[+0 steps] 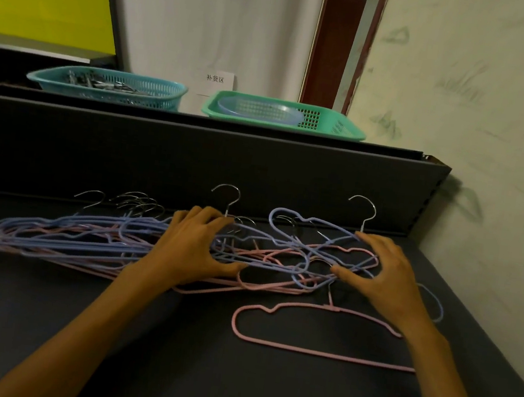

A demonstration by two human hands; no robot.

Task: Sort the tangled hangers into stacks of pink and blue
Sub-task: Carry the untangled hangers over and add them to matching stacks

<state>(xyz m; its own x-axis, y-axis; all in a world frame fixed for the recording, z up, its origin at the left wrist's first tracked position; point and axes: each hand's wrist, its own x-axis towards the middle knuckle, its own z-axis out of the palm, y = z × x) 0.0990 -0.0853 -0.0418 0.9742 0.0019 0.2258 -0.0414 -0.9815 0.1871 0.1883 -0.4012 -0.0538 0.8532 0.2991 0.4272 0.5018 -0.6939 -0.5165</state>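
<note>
A tangle of pink and blue hangers (280,256) with metal hooks lies across the dark shelf (138,331). A flatter bunch of mixed hangers (61,236) stretches to the left. One pink hanger (302,345) lies apart at the front right. My left hand (195,246) rests on the middle of the tangle, fingers spread and curved over the wires, thumb under a blue wire. My right hand (380,272) lies on the right side of the tangle, fingers spread, thumb touching crossed wires. I cannot tell whether either hand grips a wire.
The shelf's back panel (193,157) rises behind the hangers. On top stand a teal basket (106,85) with metal clips and a green basket (284,115) holding a blue tray. A wall (489,160) closes the right side.
</note>
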